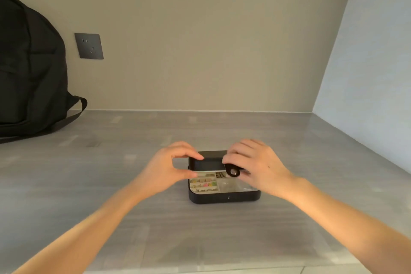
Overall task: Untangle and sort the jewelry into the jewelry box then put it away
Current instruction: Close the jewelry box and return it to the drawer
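Black rounded jewelry box [224,197] sits on the grey table [111,184]; its half-raised lid [208,164] spans sideways between pinching fingers, left hand [169,162] at one end, right hand [255,167] at the other, equally near.

Black jewelry box [224,197], grey streaked tabletop [155,218]

The half-lowered lid [208,162] of the jewelry box [224,197] is pinched by the left hand [169,164] and gripped by the right hand [255,164].
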The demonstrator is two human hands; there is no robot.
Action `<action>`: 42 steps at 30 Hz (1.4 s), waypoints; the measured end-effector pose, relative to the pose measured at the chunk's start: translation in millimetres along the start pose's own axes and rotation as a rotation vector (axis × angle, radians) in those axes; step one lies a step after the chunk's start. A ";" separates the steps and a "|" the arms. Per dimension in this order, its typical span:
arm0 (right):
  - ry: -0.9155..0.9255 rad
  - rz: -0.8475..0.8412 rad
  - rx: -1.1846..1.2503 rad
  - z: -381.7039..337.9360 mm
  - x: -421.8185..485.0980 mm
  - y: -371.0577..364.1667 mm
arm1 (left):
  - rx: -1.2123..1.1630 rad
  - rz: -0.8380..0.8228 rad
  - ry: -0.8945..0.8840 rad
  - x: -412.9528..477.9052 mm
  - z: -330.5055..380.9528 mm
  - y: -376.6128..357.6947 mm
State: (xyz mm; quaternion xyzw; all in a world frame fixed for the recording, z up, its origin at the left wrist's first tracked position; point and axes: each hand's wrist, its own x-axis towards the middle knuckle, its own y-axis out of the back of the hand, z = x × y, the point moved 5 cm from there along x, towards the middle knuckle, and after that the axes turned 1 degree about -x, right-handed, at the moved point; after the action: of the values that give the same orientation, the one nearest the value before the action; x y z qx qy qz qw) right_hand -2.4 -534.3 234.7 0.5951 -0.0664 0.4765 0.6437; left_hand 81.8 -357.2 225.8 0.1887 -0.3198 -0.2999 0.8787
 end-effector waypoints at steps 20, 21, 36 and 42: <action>-0.084 -0.198 0.091 -36.8 -55.9 -7.3 | 0.216 0.188 -0.192 -48.7 -12.6 -33.5; -0.093 -0.185 0.100 -36.3 -53.7 -8.0 | 0.219 0.216 -0.196 -48.9 -12.1 -34.9; -0.471 -0.719 0.097 -18.9 -20.8 -25.2 | 0.223 0.281 -0.201 -47.2 -10.5 -37.6; -0.407 -0.674 0.012 -26.8 -27.2 -26.8 | 0.238 0.283 -0.213 -47.1 -10.0 -37.4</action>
State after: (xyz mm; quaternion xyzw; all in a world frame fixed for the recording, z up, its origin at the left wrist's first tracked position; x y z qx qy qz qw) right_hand -11.3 -522.3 190.6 0.6697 0.0094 0.1110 0.7342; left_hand 44.4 -353.4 177.8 0.2115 -0.4673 -0.1520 0.8449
